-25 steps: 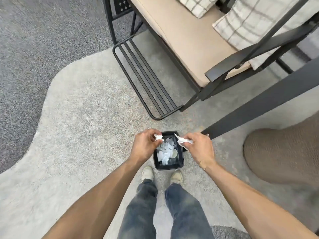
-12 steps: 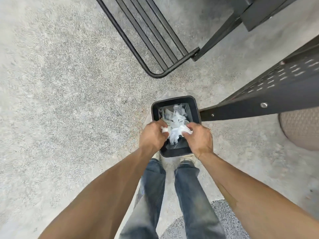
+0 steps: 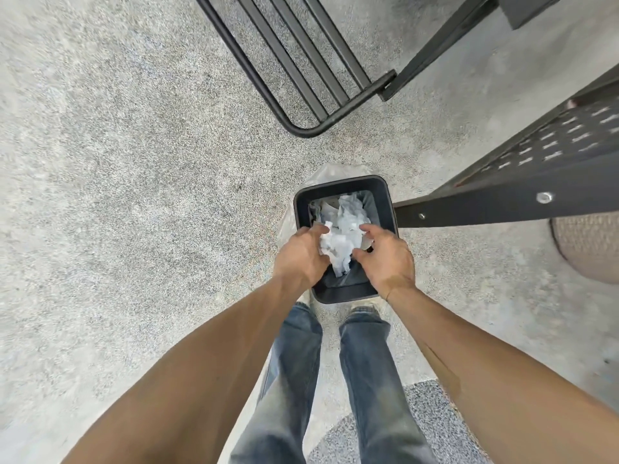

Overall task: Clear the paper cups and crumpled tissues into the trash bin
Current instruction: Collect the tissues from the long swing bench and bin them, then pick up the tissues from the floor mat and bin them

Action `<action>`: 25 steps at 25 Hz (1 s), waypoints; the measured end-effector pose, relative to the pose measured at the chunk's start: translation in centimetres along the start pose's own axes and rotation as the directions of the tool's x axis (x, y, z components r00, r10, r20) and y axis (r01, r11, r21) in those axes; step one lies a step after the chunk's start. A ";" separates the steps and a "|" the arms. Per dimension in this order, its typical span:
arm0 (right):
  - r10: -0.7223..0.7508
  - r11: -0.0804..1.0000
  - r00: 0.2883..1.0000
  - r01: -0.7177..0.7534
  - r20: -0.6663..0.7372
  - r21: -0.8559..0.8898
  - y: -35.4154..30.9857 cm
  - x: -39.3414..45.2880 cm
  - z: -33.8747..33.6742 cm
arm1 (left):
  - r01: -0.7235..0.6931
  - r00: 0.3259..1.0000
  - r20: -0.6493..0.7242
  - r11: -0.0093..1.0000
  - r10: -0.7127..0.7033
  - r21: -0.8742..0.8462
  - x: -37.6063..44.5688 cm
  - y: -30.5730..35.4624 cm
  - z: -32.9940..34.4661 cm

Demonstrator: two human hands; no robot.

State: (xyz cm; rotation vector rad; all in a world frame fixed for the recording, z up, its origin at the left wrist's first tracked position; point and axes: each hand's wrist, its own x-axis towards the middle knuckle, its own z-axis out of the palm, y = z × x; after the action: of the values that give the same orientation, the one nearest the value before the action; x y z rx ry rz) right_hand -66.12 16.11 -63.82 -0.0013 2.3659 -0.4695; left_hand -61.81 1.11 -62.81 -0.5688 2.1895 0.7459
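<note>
A small black trash bin point(image 3: 341, 184) with a clear liner stands on the rug just ahead of my shoes. It holds a pile of crumpled white tissues point(image 3: 348, 216), and a pale paper cup rim point(image 3: 367, 243) shows by my right fingers. Both hands hover over the bin's near half. My left hand point(image 3: 301, 256) has its fingers loosely spread against the left side of a tissue clump point(image 3: 336, 249). My right hand point(image 3: 385, 259) is spread on the clump's right side, thumb and fingers apart, gripping nothing.
A black metal footrest rack point(image 3: 301, 61) lies on the floor beyond the bin. A dark perforated metal beam point(image 3: 519, 182) runs in from the right, ending beside the bin. A brown woven pouf point(image 3: 589, 249) sits at the right edge. Dark carpet point(image 3: 428, 430) begins behind my legs.
My head has tipped down and closer to the bin. Both hands, which pinched tissues above the bin, have dropped to its mouth and spread their fingers; the tissues now lie on the pile.
</note>
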 end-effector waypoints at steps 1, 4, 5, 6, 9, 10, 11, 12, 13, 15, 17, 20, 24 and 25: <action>-0.007 1.000 1.000 0.007 -0.008 -0.002 -0.1 -0.3 -0.4 | -0.005 1.000 -0.008 1.000 0.005 0.012 -0.3 -0.1 -0.4; -0.033 0.999 0.999 0.033 -0.040 -0.011 0.0 -1.7 -2.0 | -0.012 0.999 -0.036 1.000 0.013 0.009 -1.4 -0.1 -1.8; -0.042 0.999 0.998 0.042 -0.051 -0.011 0.0 -2.5 -2.8 | -0.020 0.999 -0.047 1.000 0.021 0.004 -2.1 0.2 -2.4; -0.054 0.999 0.997 0.054 -0.062 -0.008 -0.1 -3.3 -3.7 | -0.033 0.998 -0.060 0.999 0.033 0.001 -2.8 0.4 -3.1; -0.112 0.994 0.986 0.112 -0.127 -0.009 -1.0 -6.0 -7.8 | -0.114 0.988 -0.098 0.992 0.118 0.050 -5.9 2.0 -6.2; -0.140 0.990 0.977 0.139 -0.162 -0.014 -1.4 -7.1 -9.7 | -0.147 0.981 -0.112 0.986 0.156 0.084 -7.3 2.8 -7.6; -0.169 0.986 0.965 0.168 -0.199 -0.022 -1.9 -8.1 -11.6 | -0.182 0.972 -0.128 0.976 0.196 0.115 -8.5 3.5 -8.9; -0.195 0.981 0.953 0.193 -0.233 -0.031 -2.5 -9.1 -13.4 | -0.214 0.962 -0.144 0.968 0.232 0.134 -9.7 4.2 -10.3; -0.219 0.975 0.939 0.216 -0.264 -0.039 -3.2 -10.0 -15.4 | -0.246 0.950 -0.159 0.959 0.267 0.141 -10.9 5.1 -11.9; -0.260 0.965 0.906 0.258 -0.334 -0.053 -4.6 -12.3 -19.5 | -0.316 0.919 -0.192 0.934 0.344 0.165 -13.7 7.0 -15.3; -0.305 0.951 0.865 0.295 -0.399 -0.088 -6.0 -14.8 -23.4 | -0.370 0.881 -0.222 0.900 0.418 0.230 -16.6 9.0 -18.6; -0.377 0.926 0.802 0.335 -0.463 -0.174 -7.8 -19.2 -28.6 | -0.435 0.814 -0.258 0.841 0.521 0.322 -21.2 11.9 -23.1; -0.380 0.924 0.759 0.281 -0.529 -0.261 -9.1 -24.7 -33.7 | -0.502 0.670 -0.297 0.710 0.680 0.494 -26.4 15.5 -27.7; -0.366 0.929 0.745 0.259 -0.557 -0.263 -9.1 -26.2 -34.9 | -0.510 0.632 -0.300 0.675 0.714 0.533 -27.6 16.6 -28.6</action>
State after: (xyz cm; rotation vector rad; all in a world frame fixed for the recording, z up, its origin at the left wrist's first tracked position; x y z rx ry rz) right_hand -70.60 22.64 -19.92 -0.3964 3.0542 -0.4726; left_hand -68.79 -1.20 -20.36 0.3156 2.9757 0.4714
